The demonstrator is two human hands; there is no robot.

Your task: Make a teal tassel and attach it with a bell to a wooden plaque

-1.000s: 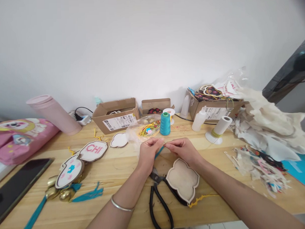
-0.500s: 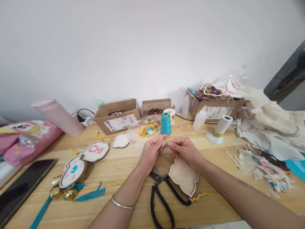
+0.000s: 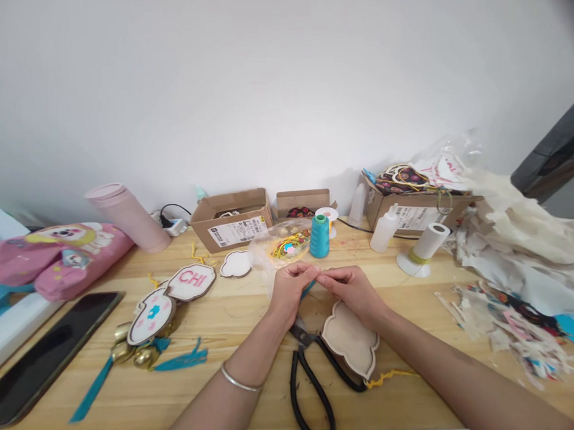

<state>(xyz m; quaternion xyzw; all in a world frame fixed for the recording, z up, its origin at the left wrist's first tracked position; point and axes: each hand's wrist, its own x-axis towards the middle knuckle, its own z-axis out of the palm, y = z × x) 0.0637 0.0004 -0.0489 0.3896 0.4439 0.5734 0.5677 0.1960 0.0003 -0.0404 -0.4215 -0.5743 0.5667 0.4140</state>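
lying at the bottom centre, black-handled scissors [image 3: 301,335] have their blades partly hidden by the left hand [image 3: 290,293]; beside them, a cloud-shaped piece [image 3: 351,341] sits below the right hand [image 3: 354,292]. at mid-frame the left hand pinches a teal strand [image 3: 308,289]; the right fingertips meet it, gripping what i cannot tell. a loosened pinch could let the strand slip; a lowered wrist might nudge the scissors. beyond, a teal spool [image 3: 319,237] and plastic bag [image 3: 264,248] partly block a small cardboard box [image 3: 303,197].

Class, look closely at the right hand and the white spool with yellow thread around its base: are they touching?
Apart. The head view shows bare wooden tabletop between the right hand and the white spool.
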